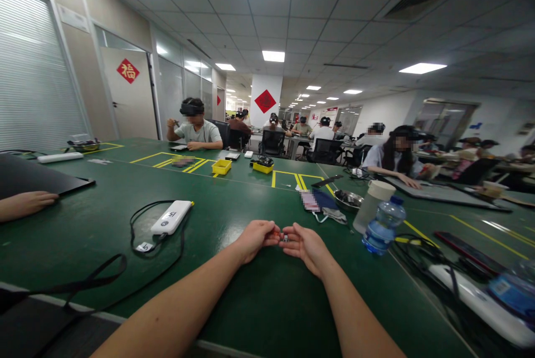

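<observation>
My two hands meet over the green table (234, 302) in front of me. My left hand (256, 238) is curled, its fingertips pinching a tiny red part (276, 232). My right hand (304, 244) is also curled, and pinches a small dark piece (285, 237) right beside the red one. The two small pieces almost touch; I cannot make out what they are. Both forearms rest low over the table's near edge.
A white power bank (171, 217) with a black cable lies to the left. A water bottle (383, 226), white cup (373, 203), metal dish (348, 198), power strip (472, 302), yellow trays (221, 167). Another person's hand (29, 202) rests far left; several people sit around.
</observation>
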The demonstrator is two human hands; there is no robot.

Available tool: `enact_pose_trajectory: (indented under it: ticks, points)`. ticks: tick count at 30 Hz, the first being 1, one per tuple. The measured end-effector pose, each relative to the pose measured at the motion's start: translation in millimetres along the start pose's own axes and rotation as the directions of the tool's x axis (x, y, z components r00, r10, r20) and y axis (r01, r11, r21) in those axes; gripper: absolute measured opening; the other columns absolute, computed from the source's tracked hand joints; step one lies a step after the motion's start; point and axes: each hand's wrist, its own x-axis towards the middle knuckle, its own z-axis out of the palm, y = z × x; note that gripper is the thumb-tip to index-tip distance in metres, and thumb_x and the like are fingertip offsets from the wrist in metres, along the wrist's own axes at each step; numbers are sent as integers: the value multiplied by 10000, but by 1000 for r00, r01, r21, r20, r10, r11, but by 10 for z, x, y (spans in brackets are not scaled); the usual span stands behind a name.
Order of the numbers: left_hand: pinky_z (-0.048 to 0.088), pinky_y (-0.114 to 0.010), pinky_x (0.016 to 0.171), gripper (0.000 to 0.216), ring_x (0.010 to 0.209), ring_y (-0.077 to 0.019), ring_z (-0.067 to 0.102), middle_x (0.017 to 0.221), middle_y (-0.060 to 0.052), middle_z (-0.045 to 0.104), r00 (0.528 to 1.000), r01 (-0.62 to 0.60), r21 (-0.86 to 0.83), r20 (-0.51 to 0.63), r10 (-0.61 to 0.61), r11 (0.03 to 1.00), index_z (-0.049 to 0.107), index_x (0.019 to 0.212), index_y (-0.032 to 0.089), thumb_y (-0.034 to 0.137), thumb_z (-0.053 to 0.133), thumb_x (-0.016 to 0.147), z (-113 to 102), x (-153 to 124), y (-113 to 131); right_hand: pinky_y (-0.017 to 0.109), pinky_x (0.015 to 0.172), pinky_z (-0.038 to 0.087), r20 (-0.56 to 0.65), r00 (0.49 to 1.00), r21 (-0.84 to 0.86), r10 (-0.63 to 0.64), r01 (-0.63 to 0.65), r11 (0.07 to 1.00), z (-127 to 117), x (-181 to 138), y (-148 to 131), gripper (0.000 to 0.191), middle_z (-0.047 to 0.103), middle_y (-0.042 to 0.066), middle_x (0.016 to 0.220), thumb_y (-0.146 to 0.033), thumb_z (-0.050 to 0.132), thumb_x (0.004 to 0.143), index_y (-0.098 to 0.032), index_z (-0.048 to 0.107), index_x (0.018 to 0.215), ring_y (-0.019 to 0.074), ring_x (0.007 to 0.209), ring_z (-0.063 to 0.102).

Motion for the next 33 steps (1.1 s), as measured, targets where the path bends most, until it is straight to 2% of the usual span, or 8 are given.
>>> enact_pose_trajectory:
  ticks: [20, 23, 28, 33]
  points:
    - [508, -218, 660, 345, 648, -107, 603, 756, -110, 633, 1000, 21, -67, 4, -21, 998, 612, 829, 65, 383, 477, 837, 25, -18, 23, 316, 656, 521, 50, 998, -30, -33, 35, 999, -24, 17, 41, 260, 642, 108, 887, -311, 498, 781, -130, 592, 942, 189, 732, 664]
    - [499, -212, 667, 289, 652, -99, 597, 759, -98, 637, 1000, 3, -11, 13, -3, 1000, 619, 809, 75, 351, 535, 805, 39, -39, 24, 318, 662, 526, 42, 998, -58, -40, 42, 997, -39, 27, 58, 243, 650, 112, 897, -244, 525, 755, -131, 577, 963, 190, 743, 666]
    - [485, -227, 670, 188, 655, -107, 603, 787, -86, 648, 999, -38, 126, 20, 36, 991, 625, 762, 89, 226, 694, 654, 65, -70, -11, 306, 655, 536, -28, 998, -129, -54, 50, 990, -40, 32, 80, 255, 659, 110, 900, -163, 582, 703, -138, 564, 956, 184, 747, 670]
    - [488, -252, 676, 197, 641, -116, 612, 753, -66, 644, 998, -65, 133, 1, 65, 989, 627, 778, 95, 214, 693, 636, 78, -53, -41, 265, 609, 542, -48, 992, -161, -117, 108, 981, -26, 18, 75, 246, 660, 86, 870, -165, 627, 683, -151, 572, 923, 158, 701, 667]
